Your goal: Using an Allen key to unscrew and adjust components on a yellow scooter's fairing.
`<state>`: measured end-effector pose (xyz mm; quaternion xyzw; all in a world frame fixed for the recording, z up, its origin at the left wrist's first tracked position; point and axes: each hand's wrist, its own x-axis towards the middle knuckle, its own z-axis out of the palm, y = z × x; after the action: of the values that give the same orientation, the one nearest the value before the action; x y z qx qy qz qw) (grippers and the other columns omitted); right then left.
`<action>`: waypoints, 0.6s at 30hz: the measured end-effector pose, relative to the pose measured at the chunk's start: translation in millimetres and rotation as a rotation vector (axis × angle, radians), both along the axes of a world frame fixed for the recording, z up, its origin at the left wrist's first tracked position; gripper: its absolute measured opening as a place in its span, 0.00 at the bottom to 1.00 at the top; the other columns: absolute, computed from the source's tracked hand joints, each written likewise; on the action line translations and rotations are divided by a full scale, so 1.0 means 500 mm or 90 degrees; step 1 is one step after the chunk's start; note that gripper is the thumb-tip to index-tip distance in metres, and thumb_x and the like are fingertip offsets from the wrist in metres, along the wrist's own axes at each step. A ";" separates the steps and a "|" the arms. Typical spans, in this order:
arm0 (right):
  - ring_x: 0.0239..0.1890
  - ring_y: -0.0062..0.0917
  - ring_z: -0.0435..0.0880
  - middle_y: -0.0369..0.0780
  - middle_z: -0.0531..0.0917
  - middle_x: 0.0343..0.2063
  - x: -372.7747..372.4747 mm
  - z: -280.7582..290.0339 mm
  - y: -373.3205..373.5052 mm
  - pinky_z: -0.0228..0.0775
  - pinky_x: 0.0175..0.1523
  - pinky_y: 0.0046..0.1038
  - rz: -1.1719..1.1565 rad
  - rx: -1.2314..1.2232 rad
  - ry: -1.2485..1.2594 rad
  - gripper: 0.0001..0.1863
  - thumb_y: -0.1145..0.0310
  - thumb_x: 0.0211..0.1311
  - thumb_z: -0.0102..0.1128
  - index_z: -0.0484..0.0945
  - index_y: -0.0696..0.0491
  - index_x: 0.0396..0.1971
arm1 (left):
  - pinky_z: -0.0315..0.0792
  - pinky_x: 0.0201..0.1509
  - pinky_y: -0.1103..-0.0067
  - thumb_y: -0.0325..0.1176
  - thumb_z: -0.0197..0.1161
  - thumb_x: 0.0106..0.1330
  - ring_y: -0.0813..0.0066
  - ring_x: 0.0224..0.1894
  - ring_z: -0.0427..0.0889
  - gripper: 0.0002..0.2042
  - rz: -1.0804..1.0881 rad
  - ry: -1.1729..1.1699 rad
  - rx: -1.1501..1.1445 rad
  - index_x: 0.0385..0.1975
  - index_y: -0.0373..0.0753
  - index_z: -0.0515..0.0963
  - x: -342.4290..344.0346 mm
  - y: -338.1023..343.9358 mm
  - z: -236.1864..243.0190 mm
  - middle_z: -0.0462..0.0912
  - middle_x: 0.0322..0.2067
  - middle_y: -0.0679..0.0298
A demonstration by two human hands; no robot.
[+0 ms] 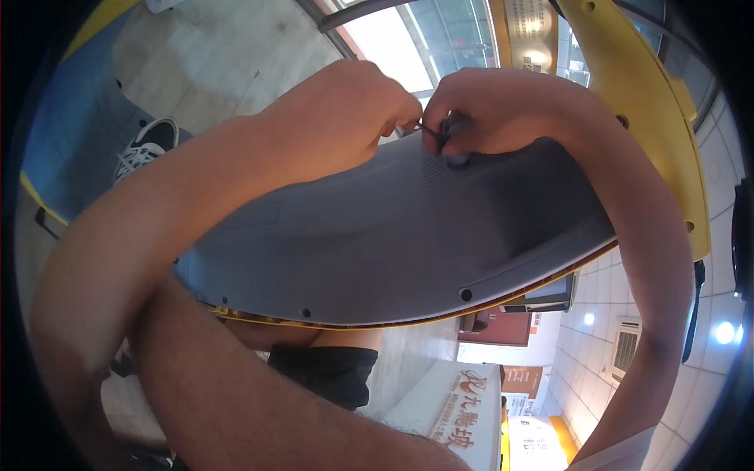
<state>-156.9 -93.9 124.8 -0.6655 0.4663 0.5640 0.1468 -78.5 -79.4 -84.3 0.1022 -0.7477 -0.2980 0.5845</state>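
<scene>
A long curved grey panel (345, 235) with a yellow edge and dark round holes spans the middle of the view. Above its far edge my two hands come close together. My left hand (353, 106) is closed, its fingertips pinched around something too small to make out. In my right hand (503, 106) I grip a small dark tool (452, 129), whose thin shaft points toward my left fingertips. My right fingers hide part of it. The ribbed patch (433, 177) of the panel lies just under my right hand.
A yellow moulded frame part (656, 86) with holes rises at the right. My bare leg (259, 385) is below the panel. A shoe (149, 149) shows at the left on the tiled floor. A white sign or counter (463, 408) with red lettering stands at the lower right.
</scene>
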 end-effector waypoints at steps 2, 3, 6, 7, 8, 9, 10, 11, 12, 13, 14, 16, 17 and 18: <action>0.41 0.31 0.85 0.39 0.87 0.37 -0.005 -0.005 0.003 0.74 0.47 0.33 0.011 -0.020 0.022 0.10 0.63 0.60 0.65 0.87 0.50 0.38 | 0.74 0.37 0.67 0.18 0.55 0.59 0.59 0.27 0.81 0.11 -0.021 -0.029 -0.007 0.37 0.37 0.81 0.006 0.004 0.002 0.81 0.22 0.59; 0.41 0.31 0.85 0.39 0.87 0.37 -0.009 -0.004 0.001 0.74 0.47 0.33 0.013 -0.032 0.014 0.10 0.63 0.60 0.65 0.87 0.50 0.38 | 0.75 0.37 0.67 0.19 0.54 0.60 0.58 0.28 0.82 0.11 -0.047 -0.051 -0.010 0.37 0.37 0.81 0.004 0.004 0.008 0.82 0.23 0.59; 0.37 0.31 0.86 0.39 0.87 0.37 -0.007 -0.004 -0.014 0.75 0.44 0.33 0.015 -0.014 0.059 0.10 0.63 0.62 0.64 0.87 0.50 0.38 | 0.75 0.37 0.68 0.21 0.52 0.63 0.58 0.29 0.83 0.10 -0.144 -0.051 0.230 0.36 0.36 0.81 -0.002 0.004 0.049 0.83 0.25 0.58; 0.38 0.30 0.86 0.39 0.87 0.36 0.011 0.008 -0.021 0.75 0.45 0.33 -0.004 0.011 0.092 0.10 0.63 0.60 0.64 0.87 0.50 0.37 | 0.75 0.37 0.68 0.21 0.52 0.63 0.58 0.29 0.83 0.10 -0.133 -0.070 0.209 0.36 0.36 0.81 0.013 0.001 0.074 0.83 0.25 0.58; 0.38 0.29 0.85 0.39 0.87 0.34 0.013 0.011 -0.027 0.75 0.45 0.32 -0.029 0.040 0.126 0.09 0.63 0.58 0.65 0.87 0.49 0.36 | 0.76 0.39 0.67 0.21 0.53 0.60 0.58 0.32 0.83 0.10 -0.113 -0.125 0.199 0.34 0.38 0.82 0.010 -0.004 0.090 0.84 0.26 0.58; 0.38 0.29 0.85 0.39 0.87 0.34 0.005 0.007 -0.031 0.75 0.45 0.32 -0.031 0.022 0.101 0.09 0.63 0.58 0.65 0.87 0.49 0.36 | 0.76 0.41 0.66 0.21 0.55 0.57 0.58 0.35 0.84 0.10 -0.093 -0.188 0.190 0.32 0.39 0.83 0.002 -0.009 0.099 0.84 0.27 0.58; 0.35 0.28 0.86 0.39 0.87 0.33 0.000 0.004 -0.033 0.76 0.42 0.31 -0.056 0.006 0.128 0.11 0.61 0.56 0.66 0.87 0.49 0.36 | 0.76 0.41 0.66 0.21 0.55 0.57 0.58 0.35 0.84 0.10 -0.087 -0.213 0.172 0.32 0.39 0.83 -0.001 -0.020 0.111 0.84 0.27 0.58; 0.32 0.28 0.87 0.38 0.88 0.31 -0.006 -0.005 -0.031 0.77 0.40 0.31 -0.084 -0.006 0.155 0.13 0.59 0.54 0.67 0.87 0.50 0.36 | 0.76 0.40 0.66 0.21 0.55 0.58 0.58 0.35 0.84 0.10 -0.125 -0.247 0.227 0.32 0.40 0.83 0.000 -0.031 0.112 0.84 0.26 0.58; 0.32 0.28 0.87 0.38 0.88 0.31 -0.014 -0.009 -0.024 0.77 0.40 0.31 -0.090 -0.027 0.130 0.13 0.59 0.54 0.67 0.87 0.50 0.36 | 0.76 0.40 0.66 0.22 0.55 0.58 0.58 0.34 0.84 0.10 -0.159 -0.281 0.278 0.31 0.40 0.83 -0.003 -0.030 0.122 0.84 0.26 0.58; 0.32 0.28 0.87 0.37 0.88 0.32 -0.017 -0.010 -0.017 0.77 0.40 0.31 -0.080 -0.031 0.169 0.15 0.58 0.52 0.69 0.87 0.50 0.37 | 0.76 0.40 0.66 0.22 0.55 0.58 0.58 0.34 0.84 0.10 -0.150 -0.305 0.258 0.31 0.40 0.83 -0.011 -0.017 0.132 0.84 0.26 0.58; 0.32 0.28 0.87 0.37 0.88 0.32 -0.006 -0.007 -0.015 0.77 0.40 0.31 -0.058 -0.037 0.202 0.17 0.57 0.50 0.71 0.87 0.51 0.37 | 0.76 0.40 0.67 0.23 0.55 0.59 0.60 0.34 0.85 0.09 -0.114 -0.326 0.253 0.30 0.40 0.84 -0.009 -0.012 0.127 0.85 0.26 0.59; 0.37 0.31 0.88 0.40 0.88 0.39 -0.032 -0.014 0.033 0.80 0.43 0.37 0.032 -0.186 0.016 0.16 0.59 0.48 0.74 0.87 0.44 0.39 | 0.76 0.40 0.69 0.23 0.55 0.60 0.62 0.34 0.85 0.09 -0.055 -0.361 0.226 0.30 0.39 0.84 -0.015 -0.005 0.119 0.85 0.26 0.59; 0.40 0.32 0.88 0.39 0.89 0.37 -0.024 -0.023 0.054 0.79 0.44 0.39 0.025 -0.294 -0.056 0.13 0.60 0.47 0.72 0.88 0.43 0.35 | 0.76 0.38 0.71 0.24 0.54 0.62 0.66 0.30 0.85 0.08 -0.097 -0.355 0.289 0.32 0.35 0.83 -0.007 -0.013 0.114 0.85 0.25 0.58; 0.39 0.34 0.88 0.41 0.88 0.36 0.012 -0.019 0.072 0.79 0.43 0.40 -0.093 -0.292 -0.021 0.11 0.60 0.50 0.69 0.89 0.43 0.35 | 0.77 0.36 0.73 0.25 0.54 0.64 0.70 0.27 0.84 0.08 -0.138 -0.342 0.350 0.33 0.31 0.81 0.001 -0.006 0.119 0.84 0.24 0.57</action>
<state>-151.0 -57.9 115.0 -0.6551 0.6264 0.4206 0.0395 -78.3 -82.3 -24.8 0.2495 -0.7729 -0.5094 0.2843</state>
